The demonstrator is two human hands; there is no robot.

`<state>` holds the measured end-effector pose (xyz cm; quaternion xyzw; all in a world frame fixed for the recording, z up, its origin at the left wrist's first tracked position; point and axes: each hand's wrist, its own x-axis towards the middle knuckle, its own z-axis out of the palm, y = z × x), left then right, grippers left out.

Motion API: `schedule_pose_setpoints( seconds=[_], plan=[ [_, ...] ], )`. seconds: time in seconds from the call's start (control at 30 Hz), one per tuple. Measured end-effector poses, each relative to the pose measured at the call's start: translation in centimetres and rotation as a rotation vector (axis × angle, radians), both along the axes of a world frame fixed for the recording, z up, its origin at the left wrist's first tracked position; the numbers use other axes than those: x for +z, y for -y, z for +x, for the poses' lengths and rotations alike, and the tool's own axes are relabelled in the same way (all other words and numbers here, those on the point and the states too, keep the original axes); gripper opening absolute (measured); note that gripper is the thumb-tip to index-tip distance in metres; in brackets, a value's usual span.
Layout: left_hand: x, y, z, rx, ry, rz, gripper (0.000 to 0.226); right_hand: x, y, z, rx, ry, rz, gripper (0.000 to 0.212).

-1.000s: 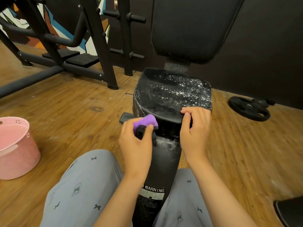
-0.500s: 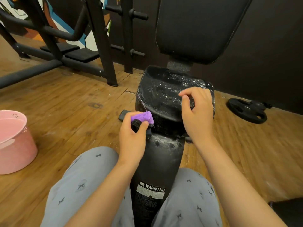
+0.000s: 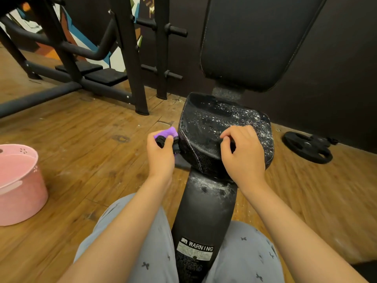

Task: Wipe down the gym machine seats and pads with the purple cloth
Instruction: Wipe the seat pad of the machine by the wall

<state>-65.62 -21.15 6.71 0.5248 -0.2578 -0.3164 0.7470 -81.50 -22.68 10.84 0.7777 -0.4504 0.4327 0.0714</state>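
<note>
At the wet seat [image 3: 212, 123] edge, the left hand [image 3: 161, 154] grips the purple cloth [image 3: 169, 132] for wiping, while the curled right hand [image 3: 243, 155] apparently steadies the seat.

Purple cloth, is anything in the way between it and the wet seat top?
Nothing blocks it. The purple cloth, gripped by the left hand, sits at the left edge of the seat. Only the right hand rests on its near right part.
</note>
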Motion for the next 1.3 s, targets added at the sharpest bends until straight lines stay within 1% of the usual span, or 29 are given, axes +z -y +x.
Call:
schedule_pose_setpoints(
  seconds=[0.13, 0.27, 0.47, 0.6, 0.77, 0.9, 1.07, 1.17, 1.23, 1.27, 1.3],
  plan=[
    [-0.2, -2.0, -0.3, -0.083, 0.149, -0.048, 0.013, -0.2, -0.1, 0.0, -0.012, 0.006, -0.018, 0.014],
    [-1.4, -3.4, -0.4, -0.205, 0.250, -0.103, 0.015, -0.3, 0.0, 0.1, -0.027, -0.002, -0.030, 0.013],
    [-0.6, 0.2, 1.6, -0.164, 0.256, -0.139, 0.011, -0.4, 0.1, 0.2, -0.018, -0.010, -0.033, 0.012],
    [0.2, 4.1, 2.9, -0.173, 0.255, -0.113, 0.011, -0.2, 0.1, 0.6, -0.055, -0.052, -0.043, 0.012],
    [-0.1, 7.2, 3.6, -0.224, 0.173, -0.077, 0.011, -0.3, 0.3, 0.8, -0.073, -0.077, -0.039, 0.014],
    [-0.8, 6.1, 4.3, -0.320, 0.094, -0.134, 0.016, -0.2, 0.2, 0.7, -0.090, -0.092, -0.024, 0.013],
    [-1.7, 4.5, 5.1, -0.392, 0.049, -0.212, 0.008, 0.1, 0.0, 0.8, -0.097, -0.131, 0.046, 0.014],
    [-1.9, 4.3, 5.4, -0.462, 0.016, -0.191, 0.009, 0.2, -0.1, 0.8, -0.107, -0.142, 0.060, 0.015],
    [-1.9, 4.3, 5.5, -0.505, -0.008, -0.157, 0.003, 0.3, -0.1, 0.8, -0.114, -0.145, 0.062, 0.015],
    [-1.9, 4.4, 5.5, -0.515, -0.044, -0.144, 0.005, 0.2, -0.1, 0.8, -0.116, -0.144, 0.059, 0.016],
    [-1.9, 4.4, 5.5, -0.524, -0.104, -0.128, 0.011, 0.2, -0.1, 0.9, -0.118, -0.143, 0.056, 0.016]
  ],
)
